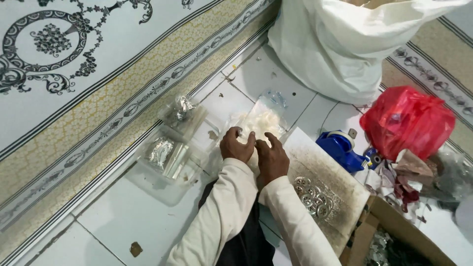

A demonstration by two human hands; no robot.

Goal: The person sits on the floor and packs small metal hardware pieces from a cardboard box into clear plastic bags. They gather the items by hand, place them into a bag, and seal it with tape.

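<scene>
- Nearest the camera, two white sleeves run up from the bottom edge to both hands, which meet over the tiled floor (128, 212).
- Just right of the hands, a worn board (340, 182) carries a small heap of round silvery metal pieces (311, 197); these look not yet packed.
- Left hand (236, 145) and right hand (272, 156) touch side by side at the near edge of a clear plastic bag (258, 120) holding whitish contents. Fingers of both hands are curled and slightly spread over the bag's edge; whether they pinch it cannot be told.
- Left of the hands, clear packets with silvery parts (167, 152) lie stacked, with another (183, 111) beyond; these seem already filled, so I judge the packing partly done.
- Right of the hands and further off sit a blue tape dispenser (340, 148) and a red plastic bag (406, 120).
- Farthest, beyond the hands, stands a large white sack (335, 44).
</scene>
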